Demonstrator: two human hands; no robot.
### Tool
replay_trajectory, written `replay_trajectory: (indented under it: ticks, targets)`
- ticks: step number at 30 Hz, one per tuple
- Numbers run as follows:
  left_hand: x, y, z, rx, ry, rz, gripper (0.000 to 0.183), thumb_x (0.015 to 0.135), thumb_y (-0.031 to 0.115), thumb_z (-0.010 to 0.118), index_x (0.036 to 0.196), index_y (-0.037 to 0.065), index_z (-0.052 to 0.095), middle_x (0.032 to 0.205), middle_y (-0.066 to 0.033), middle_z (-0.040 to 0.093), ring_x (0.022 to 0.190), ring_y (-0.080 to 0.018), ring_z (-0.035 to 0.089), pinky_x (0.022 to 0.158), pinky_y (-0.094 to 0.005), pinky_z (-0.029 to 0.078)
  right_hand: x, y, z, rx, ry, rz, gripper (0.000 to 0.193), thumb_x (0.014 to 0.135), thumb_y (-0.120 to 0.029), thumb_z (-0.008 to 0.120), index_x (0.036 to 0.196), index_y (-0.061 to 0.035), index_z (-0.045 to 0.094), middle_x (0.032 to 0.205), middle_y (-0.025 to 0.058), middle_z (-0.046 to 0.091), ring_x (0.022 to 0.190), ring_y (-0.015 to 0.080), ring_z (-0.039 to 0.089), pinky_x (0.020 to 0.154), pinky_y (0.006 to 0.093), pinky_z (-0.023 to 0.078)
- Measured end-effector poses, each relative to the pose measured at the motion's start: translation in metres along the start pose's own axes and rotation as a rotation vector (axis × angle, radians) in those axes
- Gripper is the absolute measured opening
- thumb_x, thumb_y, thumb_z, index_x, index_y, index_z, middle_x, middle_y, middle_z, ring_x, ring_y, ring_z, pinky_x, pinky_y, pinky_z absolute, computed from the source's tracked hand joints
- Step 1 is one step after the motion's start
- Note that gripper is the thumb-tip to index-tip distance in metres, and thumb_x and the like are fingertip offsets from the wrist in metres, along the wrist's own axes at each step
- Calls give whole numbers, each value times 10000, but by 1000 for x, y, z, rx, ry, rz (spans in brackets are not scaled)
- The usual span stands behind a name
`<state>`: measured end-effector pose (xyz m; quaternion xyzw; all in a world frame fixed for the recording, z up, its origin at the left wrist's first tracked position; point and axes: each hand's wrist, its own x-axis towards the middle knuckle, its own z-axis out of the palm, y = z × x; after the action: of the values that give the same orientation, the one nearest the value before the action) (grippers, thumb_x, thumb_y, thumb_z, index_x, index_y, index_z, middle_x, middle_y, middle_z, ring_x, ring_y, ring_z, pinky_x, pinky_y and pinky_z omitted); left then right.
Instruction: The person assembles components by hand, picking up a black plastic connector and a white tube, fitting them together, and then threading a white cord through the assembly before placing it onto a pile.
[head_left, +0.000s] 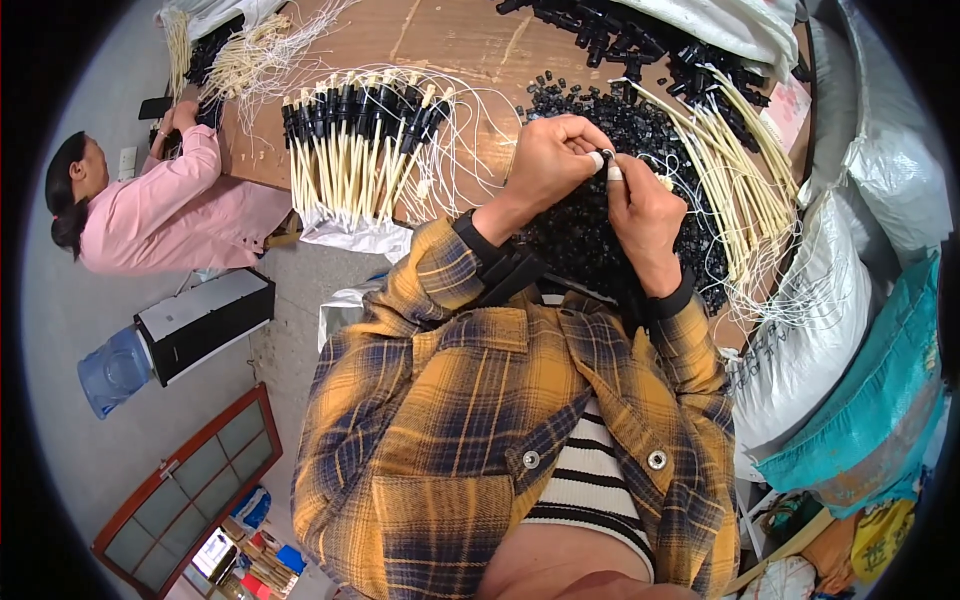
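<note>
Above a heap of small black plastic caps (575, 215), my two hands meet with fingertips nearly touching. My left hand (550, 165) is closed in a pinch, and my right hand (648, 212) pinches from the other side. A small black part (608, 153) shows between the fingertips; its exact kind is too small to tell. White tape wraps some of my fingertips. Beside my right hand, a thin white cord and a cream connector end show, partly hidden by the fingers.
Cream sleeved cables with black connectors (365, 125) stand in a row on the brown table (450, 40), left of the heap. More cream cables (735, 185) lie to the right. Black fittings (620, 45) are piled behind. White sacks (810, 330) flank the right side. A person in pink (150, 210) works at far left.
</note>
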<state>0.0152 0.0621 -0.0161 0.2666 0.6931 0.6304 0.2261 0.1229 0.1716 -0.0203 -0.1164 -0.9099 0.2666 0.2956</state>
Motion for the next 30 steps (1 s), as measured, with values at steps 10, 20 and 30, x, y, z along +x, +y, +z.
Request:
replay_trajectory:
  ticks: [10, 20, 30]
  targets:
    - [12, 11, -10, 519, 25, 533, 266, 642, 42, 686, 908, 46, 688, 845, -72, 677, 863, -218, 627, 768, -343, 497, 16, 8, -24, 685, -399, 699, 134, 871, -160, 677, 904, -31, 688, 564, -89, 466, 478, 23, 325, 444, 208, 253]
    - [5, -4, -24, 641, -284, 350, 272, 689, 61, 705, 960, 85, 685, 846, -102, 692, 773, -268, 676, 635, -344, 538, 8, 3, -26, 60, -252, -109, 231, 839, -75, 656, 1063, -120, 689, 674, 66, 633, 554, 118, 575, 518, 274, 444]
    - [-17, 0, -38, 803, 7, 630, 161, 707, 42, 669, 851, 111, 688, 764, -32, 684, 639, -191, 641, 552, -315, 504, 18, -18, -8, 399, -249, 218, 204, 804, -99, 742, 969, -13, 657, 670, -21, 536, 598, 46, 457, 522, 213, 380]
